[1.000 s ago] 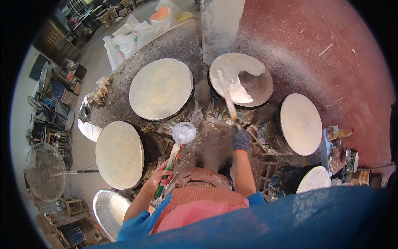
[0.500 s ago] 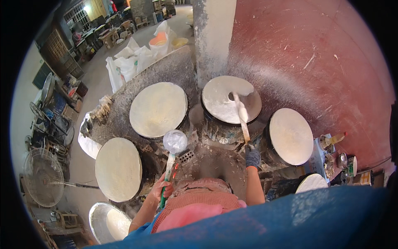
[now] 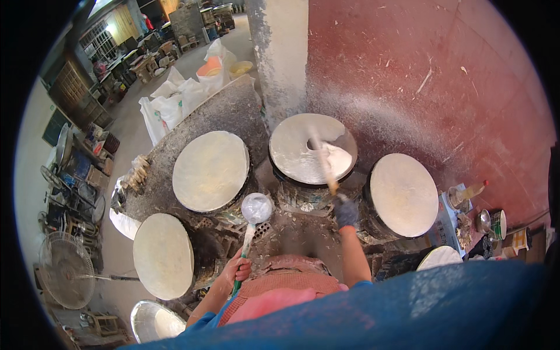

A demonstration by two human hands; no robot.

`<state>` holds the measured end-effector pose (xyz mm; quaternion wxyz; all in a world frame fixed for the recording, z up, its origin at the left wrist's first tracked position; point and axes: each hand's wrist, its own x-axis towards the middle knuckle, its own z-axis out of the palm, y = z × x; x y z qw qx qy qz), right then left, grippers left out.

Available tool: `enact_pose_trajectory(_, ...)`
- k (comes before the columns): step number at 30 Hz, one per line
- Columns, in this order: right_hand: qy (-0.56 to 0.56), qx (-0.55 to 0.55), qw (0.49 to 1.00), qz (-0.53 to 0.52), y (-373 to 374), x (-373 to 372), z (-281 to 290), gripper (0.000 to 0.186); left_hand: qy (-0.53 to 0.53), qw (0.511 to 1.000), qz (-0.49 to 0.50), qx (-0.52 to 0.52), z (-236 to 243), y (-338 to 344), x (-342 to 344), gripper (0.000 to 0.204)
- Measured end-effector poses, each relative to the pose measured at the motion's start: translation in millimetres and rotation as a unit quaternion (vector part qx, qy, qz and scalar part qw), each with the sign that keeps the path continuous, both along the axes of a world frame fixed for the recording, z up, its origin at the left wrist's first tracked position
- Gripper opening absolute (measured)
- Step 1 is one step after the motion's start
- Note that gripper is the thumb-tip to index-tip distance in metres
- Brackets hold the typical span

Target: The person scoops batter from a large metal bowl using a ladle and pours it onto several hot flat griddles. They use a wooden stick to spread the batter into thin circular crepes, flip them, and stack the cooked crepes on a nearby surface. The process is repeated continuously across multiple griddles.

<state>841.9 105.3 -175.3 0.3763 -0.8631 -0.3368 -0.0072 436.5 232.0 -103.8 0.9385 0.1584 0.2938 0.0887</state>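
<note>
My left hand [image 3: 237, 268] is closed round the green and white handle of a ladle [image 3: 256, 208], whose pale round bowl is held over the floor between the griddles. In a dark glove, my right hand [image 3: 345, 211] grips the wooden handle of a spreader [image 3: 324, 160], blurred by motion. Its far end lies on the middle round griddle [image 3: 291, 134], coated with pale wet batter. A thicker white pool of batter [image 3: 340, 161] sits just right of the spreader, beside a greyer patch.
Pale layers cover the griddle at left [image 3: 210, 171], the near-left griddle [image 3: 163, 256] and the right griddle [image 3: 403, 195]. A basin of white batter [image 3: 140, 318] stands at lower left. White sacks [image 3: 175, 96] stand beyond a low dusty partition. A bottle [image 3: 469, 192] is at the right wall.
The spreader has swept across the middle griddle, and the white pool now shows right of it. The ladle stays in my left hand. The whole view has shifted slightly.
</note>
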Motion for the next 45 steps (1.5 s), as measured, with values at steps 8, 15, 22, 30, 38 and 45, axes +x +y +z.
enact_pose_trajectory(8, -0.033, 0.008, 0.994, -0.104, 10.8, 52.3, -12.6, 0.025, -0.049, 0.998, -0.036, 0.017, -15.1, 11.1, 21.0, 0.061)
enact_pose_trajectory(15, 0.039, -0.042, 0.998, 0.009, -23.8, 33.7, -13.6, 0.027, 0.020, 0.999, -0.016, 0.038, -21.9, 2.6, 48.8, 0.059)
enact_pose_trajectory(22, 0.147, 0.012, 0.988, -0.047, 112.5, 212.5, -23.7, 0.030, 0.053, 0.998, -0.008, 0.018, -18.0, -13.6, 61.5, 0.057)
enact_pose_trajectory(30, 0.164, 0.073, 0.984, 0.015, 95.8, 114.7, -42.2, 0.025, 0.081, 0.997, 0.008, 0.011, -38.1, 5.8, 45.3, 0.059)
enact_pose_trajectory(38, 0.282, 0.253, 0.923, 0.061, 62.6, 66.3, -66.5, 0.013, 0.060, 0.993, 0.080, -0.062, -3.0, 23.4, 31.2, 0.055)
enact_pose_trajectory(45, 0.298, 0.114, 0.941, -0.113, 70.4, 115.7, -39.2, 0.026, 0.115, 0.988, 0.101, -0.034, 9.9, 36.9, 48.4, 0.052)
